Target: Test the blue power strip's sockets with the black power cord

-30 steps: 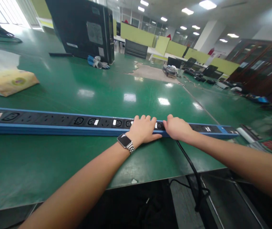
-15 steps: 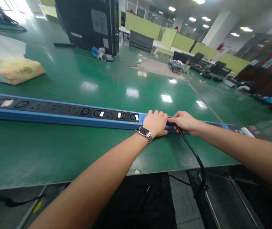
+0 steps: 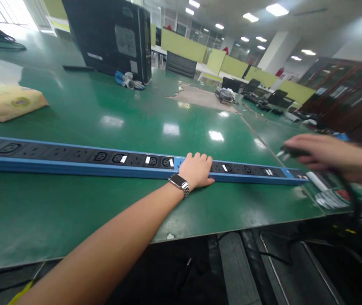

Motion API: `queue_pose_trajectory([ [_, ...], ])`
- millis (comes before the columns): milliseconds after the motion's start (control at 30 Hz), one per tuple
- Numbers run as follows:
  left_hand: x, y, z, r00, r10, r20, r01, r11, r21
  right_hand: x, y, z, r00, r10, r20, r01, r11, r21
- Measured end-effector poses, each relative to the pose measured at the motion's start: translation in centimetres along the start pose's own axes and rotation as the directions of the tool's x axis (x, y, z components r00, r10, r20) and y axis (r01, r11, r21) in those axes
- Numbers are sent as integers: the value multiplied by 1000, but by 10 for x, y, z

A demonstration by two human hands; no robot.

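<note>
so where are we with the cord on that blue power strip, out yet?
Looks out: the right hand holds the black plug, blurred, in the air off the strip's right end, its cable trailing down past the table edge. In hand: the left hand lies flat on the blue power strip. Left: the plug isn't set down anywhere yet. The sockets in view hold no plug.

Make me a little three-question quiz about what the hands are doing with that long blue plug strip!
1. True or false: the left hand rests on the blue power strip.
2. What does the right hand hold? A) black plug and cable B) a box C) nothing
3. What is on the left wrist?

Key: 1 true. 2 A; the plug is lifted off the strip, blurred. 3 A wristwatch.
</note>
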State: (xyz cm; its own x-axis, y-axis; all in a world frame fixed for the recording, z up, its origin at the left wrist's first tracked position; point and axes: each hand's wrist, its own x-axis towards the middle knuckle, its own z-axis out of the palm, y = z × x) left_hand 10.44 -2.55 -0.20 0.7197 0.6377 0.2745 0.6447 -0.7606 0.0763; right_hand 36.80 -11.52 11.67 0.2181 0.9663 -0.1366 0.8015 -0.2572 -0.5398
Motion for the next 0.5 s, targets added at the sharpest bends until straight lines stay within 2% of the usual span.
queue_pose_trajectory([
  [33,0,0,1,1000,-2,-6,2,1000,0,2,8,-2,995,97,-26,-97,995,0],
  [100,0,0,2,1000,-4,-19,4,1000,2,11,24,2,952,297,-80,-294,955,49],
  [167,0,0,3,1000,-2,-27,2,1000,3,22,39,14,911,399,-100,-392,916,87],
  [267,0,-1,3,1000,-2,-23,2,1000,3,36,52,33,906,415,-78,-418,908,-18],
  [367,0,-1,3,1000,-1,-11,1,1000,3,45,52,46,928,343,-147,-372,877,-305],
  [433,0,-1,2,1000,-3,-6,3,1000,4,50,49,52,944,261,-201,-329,790,-518],
  [500,0,0,2,1000,-7,-5,7,1000,7,54,46,58,953,227,-201,-303,702,-644],
])
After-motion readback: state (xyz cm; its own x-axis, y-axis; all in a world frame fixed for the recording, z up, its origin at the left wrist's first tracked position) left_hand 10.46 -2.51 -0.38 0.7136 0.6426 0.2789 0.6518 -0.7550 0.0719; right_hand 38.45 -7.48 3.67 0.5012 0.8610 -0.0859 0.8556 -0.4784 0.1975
